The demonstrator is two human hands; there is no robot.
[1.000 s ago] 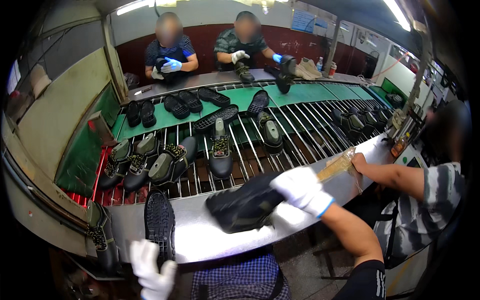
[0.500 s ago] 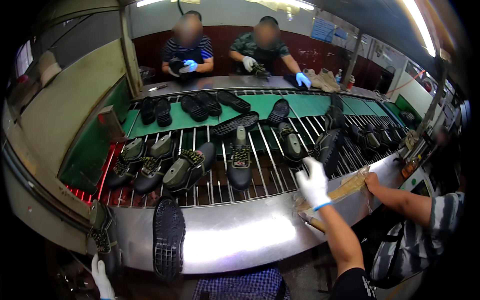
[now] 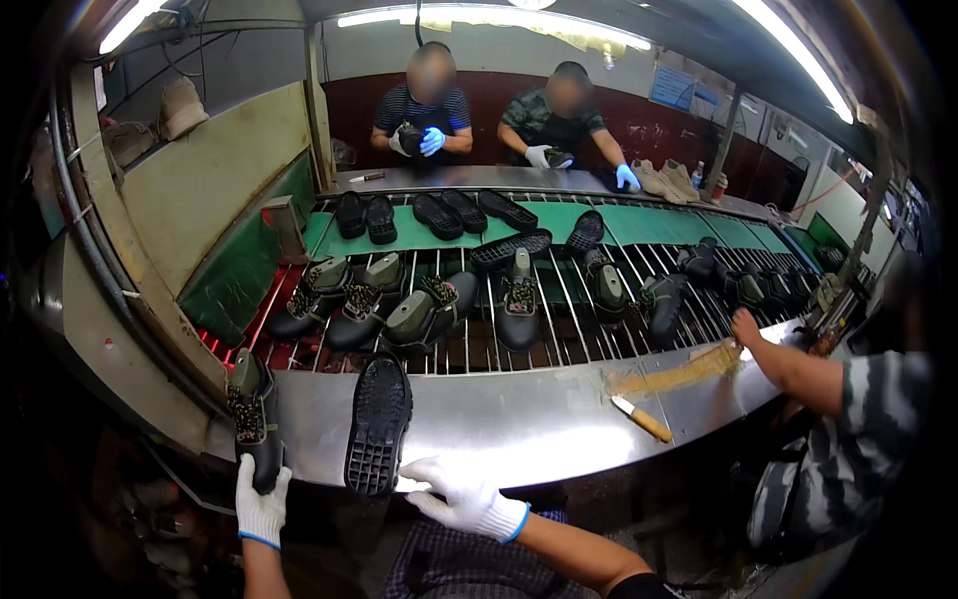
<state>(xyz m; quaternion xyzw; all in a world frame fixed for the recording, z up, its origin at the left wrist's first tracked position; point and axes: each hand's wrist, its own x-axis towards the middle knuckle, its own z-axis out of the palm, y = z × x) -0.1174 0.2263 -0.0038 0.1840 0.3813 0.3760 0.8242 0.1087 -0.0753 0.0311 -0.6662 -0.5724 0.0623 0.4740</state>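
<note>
A white glove covers my left hand [image 3: 261,501], whose fingers wrap the toe of a black work shoe [image 3: 254,419] with yellow-flecked laces and a grey-green last inside. The shoe lies toe toward me at the left end of the steel ledge. To its right a black rubber sole [image 3: 379,424] lies tread up, its lower end at the ledge's front edge. Just right of that sole my gloved right hand [image 3: 464,496] reaches in, fingers stretched toward it and nothing in them. Whether the fingertips touch the sole I cannot tell.
Beyond the steel ledge [image 3: 519,399], a roller rack [image 3: 559,309] carries several lasted shoes and black soles. A knife [image 3: 644,417] with a wooden handle lies on the ledge. A co-worker's arm [image 3: 793,369] leans in from the right. Two gloved people work across the rack.
My right hand has come from above the rack's near edge at the right down to beside the black sole. My left hand stays at the shoe's toe. The whole view has shifted.
</note>
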